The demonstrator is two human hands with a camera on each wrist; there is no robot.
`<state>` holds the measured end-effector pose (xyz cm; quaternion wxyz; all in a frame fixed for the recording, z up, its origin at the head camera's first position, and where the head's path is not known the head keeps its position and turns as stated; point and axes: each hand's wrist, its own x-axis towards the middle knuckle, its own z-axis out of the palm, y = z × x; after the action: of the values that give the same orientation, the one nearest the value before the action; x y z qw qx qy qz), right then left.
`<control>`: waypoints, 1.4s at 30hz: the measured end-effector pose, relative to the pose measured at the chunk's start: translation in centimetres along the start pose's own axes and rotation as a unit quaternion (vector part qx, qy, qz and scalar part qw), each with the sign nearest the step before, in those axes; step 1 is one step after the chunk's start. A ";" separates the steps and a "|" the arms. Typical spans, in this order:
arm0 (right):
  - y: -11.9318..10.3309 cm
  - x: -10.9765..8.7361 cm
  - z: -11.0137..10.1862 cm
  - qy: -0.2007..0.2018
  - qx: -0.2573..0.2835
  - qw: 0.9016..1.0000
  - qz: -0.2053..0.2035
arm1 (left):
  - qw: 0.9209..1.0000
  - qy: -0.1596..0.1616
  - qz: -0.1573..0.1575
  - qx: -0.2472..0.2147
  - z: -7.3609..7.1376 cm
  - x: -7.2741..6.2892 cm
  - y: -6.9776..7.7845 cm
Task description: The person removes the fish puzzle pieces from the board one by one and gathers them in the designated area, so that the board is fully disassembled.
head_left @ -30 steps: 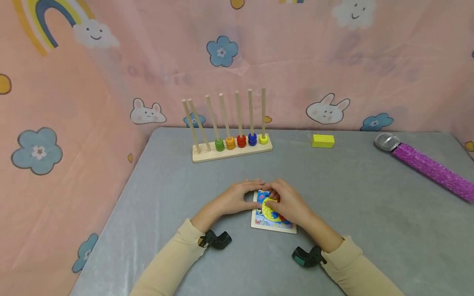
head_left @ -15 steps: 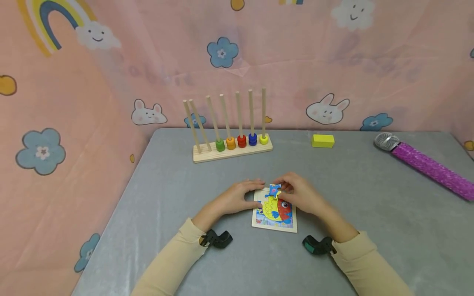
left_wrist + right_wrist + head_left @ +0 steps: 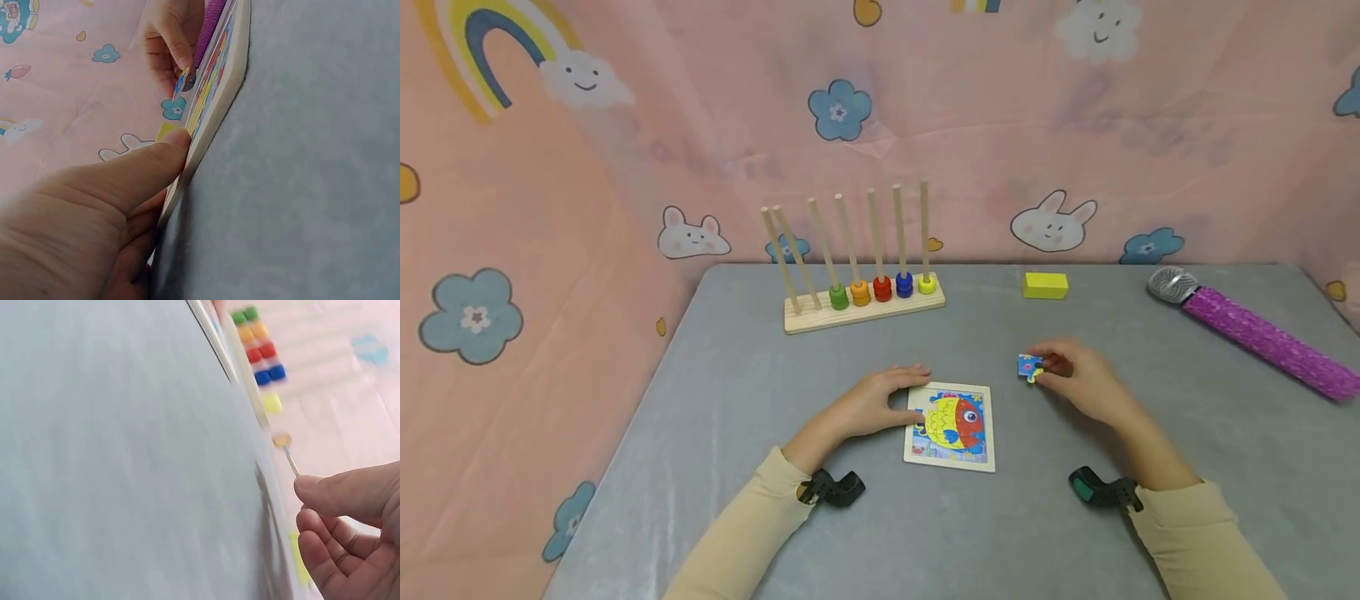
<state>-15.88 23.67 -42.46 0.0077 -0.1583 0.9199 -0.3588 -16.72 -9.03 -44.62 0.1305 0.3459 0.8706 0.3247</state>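
A wooden-framed jigsaw puzzle (image 3: pixel 951 462) with a yellow and red fish lies flat on the grey table. Its upper left corner shows pale bare wood. My left hand (image 3: pixel 872 404) holds the frame at that side, thumb (image 3: pixel 150 165) on the left edge and fingers by the top corner. Off to the right of the puzzle, my right hand (image 3: pixel 1086 379) pinches a small blue puzzle piece (image 3: pixel 1028 367) with a bit of yellow, between thumb and fingertips. The right wrist view shows that piece (image 3: pixel 292 459) edge-on, raised off the table.
Behind the puzzle stands a wooden peg rack (image 3: pixel 865 312) with coloured rings on several rods. A yellow block (image 3: pixel 1045 286) sits near the table's back edge. A purple glittery toy microphone (image 3: pixel 1262 337) lies at the right. Pink printed cloth (image 3: pixel 925 125) hangs behind.
My right hand has lifted the blue piece out of the puzzle's upper left and carried it to the right, clear of the frame. The left hand has stayed on the frame.
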 end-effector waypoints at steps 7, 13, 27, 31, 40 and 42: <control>2.1 -0.6 -1.2 0.053 -0.005 0.999 -0.003 | 1.000 0.002 -0.005 -0.010 -0.3 -0.2 0.1; 3.1 -1.2 -1.1 0.078 -0.008 0.997 -0.008 | 1.000 -0.008 -0.008 0.000 -0.2 -0.1 0.1; 3.8 -0.9 -1.4 0.060 0.022 0.998 0.017 | 1.000 -0.007 -0.017 -0.007 -0.6 -0.1 0.4; 3.8 -0.9 -1.3 0.065 0.049 0.996 0.021 | 1.000 -0.005 -0.013 0.000 -0.5 -0.2 0.3; 2.5 -1.1 -1.2 0.078 0.036 0.996 0.031 | 1.000 -0.004 -0.002 0.000 -0.2 -0.2 -0.1; 1.9 -1.1 -1.2 0.073 0.033 0.996 0.034 | 1.000 -0.003 -0.002 -0.002 -0.2 -0.1 -0.1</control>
<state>-15.54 26.10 -42.88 -0.0420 -0.1005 0.9104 -0.3991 -16.74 -9.24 -44.53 0.1346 0.3453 0.8701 0.3250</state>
